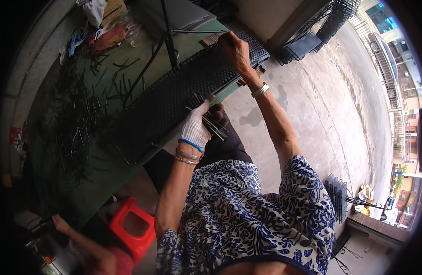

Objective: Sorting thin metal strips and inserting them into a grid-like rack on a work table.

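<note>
Gloved left hand [197, 127] grips rods [216, 129] at the near edge of the perforated board [167, 94] on the table [101, 181]; right hand's [236, 52] fingers curl above it, hold unclear. Loose rods [80, 119] suggest work left; share done, uncertain.

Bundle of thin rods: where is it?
Near the head view's centre, the bundle of thin rods is in the gloved left hand, at the edge of the black perforated panel.
</note>
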{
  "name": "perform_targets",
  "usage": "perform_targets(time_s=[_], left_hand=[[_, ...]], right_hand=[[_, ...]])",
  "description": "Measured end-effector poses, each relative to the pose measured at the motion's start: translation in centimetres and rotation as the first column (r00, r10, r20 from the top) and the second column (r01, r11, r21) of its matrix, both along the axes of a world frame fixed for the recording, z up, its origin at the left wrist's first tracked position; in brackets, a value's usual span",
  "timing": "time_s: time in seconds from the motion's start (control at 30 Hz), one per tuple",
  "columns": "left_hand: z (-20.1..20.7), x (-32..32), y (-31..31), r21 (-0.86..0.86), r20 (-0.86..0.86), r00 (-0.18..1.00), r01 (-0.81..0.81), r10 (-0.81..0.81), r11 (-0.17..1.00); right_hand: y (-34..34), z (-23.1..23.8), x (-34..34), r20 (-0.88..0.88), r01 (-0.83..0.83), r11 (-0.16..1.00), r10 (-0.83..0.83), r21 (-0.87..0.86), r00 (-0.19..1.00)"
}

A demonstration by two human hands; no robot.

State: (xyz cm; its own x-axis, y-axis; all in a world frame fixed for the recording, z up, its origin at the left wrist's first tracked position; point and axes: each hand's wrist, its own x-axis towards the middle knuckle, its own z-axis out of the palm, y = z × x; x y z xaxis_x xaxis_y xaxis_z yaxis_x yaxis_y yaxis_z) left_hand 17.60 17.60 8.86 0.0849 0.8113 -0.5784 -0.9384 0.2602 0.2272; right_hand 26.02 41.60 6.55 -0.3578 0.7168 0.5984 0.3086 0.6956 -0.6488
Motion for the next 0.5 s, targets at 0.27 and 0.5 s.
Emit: perform_targets(time_s=[0.27,0.5], left_hand=[[-1.0,-0.2,0.1,0.113,-0.145,0.989,-0.015,0.031,0.993],[-0.6,-0.1,0.1,0.131,-0.209,0.978,0.014,0.014,0.991]], right_hand=[[-0.4,0.1,0.3,0.058,0.062,0.996,-0.066,0.062,0.996],[0.8,1.0,0.1,0.164,-0.066,0.991,0.046,0.117,0.985]])
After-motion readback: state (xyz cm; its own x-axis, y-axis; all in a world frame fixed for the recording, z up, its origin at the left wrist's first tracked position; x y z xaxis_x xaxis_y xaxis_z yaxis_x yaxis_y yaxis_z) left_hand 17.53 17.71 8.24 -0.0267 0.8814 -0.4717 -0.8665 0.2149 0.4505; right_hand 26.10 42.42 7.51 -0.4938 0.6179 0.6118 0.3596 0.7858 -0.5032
